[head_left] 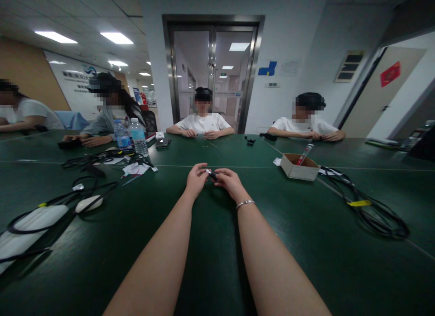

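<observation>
Both my hands meet over the green table [217, 225], straight ahead of me. Between them is a small black object with a shiny silver end [211, 174]; it is too small for me to tell its kind. The fingers of my left hand [196, 180] close on the silver end. My right hand [231, 182], with a silver bracelet [245, 203] at the wrist, pinches the black end. My fingertips hide part of the object, which is held a little above the tabletop.
On the left lie tangled black cables [91, 160], paper scraps [136, 169] and two water bottles [138, 137]. A small open box [299, 167] and a coiled cable [370, 212] are on the right. Several people sit around the table, one [203, 121] directly opposite.
</observation>
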A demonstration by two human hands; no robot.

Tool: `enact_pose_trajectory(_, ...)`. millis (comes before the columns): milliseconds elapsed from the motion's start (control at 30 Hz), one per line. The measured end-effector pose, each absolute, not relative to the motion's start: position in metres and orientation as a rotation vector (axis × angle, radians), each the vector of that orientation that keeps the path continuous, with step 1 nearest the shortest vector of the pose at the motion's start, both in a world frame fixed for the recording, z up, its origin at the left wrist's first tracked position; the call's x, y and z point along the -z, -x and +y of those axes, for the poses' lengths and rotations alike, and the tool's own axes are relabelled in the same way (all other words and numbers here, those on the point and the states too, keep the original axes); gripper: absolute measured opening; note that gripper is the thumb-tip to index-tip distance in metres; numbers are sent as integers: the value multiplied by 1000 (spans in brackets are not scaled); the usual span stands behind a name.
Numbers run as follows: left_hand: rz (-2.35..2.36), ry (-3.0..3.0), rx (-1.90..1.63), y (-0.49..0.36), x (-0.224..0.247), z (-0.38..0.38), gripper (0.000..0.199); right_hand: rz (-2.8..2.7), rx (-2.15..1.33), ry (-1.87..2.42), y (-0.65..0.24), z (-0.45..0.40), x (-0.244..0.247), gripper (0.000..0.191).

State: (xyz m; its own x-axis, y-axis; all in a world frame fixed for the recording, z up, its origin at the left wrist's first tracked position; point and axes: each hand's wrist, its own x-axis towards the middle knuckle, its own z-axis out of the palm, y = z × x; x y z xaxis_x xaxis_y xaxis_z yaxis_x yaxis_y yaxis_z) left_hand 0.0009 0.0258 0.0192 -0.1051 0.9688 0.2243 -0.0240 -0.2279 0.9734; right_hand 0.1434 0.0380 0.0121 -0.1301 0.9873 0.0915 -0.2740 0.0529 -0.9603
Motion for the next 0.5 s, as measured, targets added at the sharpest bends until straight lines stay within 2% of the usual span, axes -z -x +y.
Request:
enact_pose_trajectory(233,1240,-1365,-1485,1,-8,37,30,-1206,-1324,890,-143,41,-8,21)
enact_pose_trajectory(500,1455,-1770,-1371,2,-2,30,17,-1602,-781,1163,-126,33,3,30)
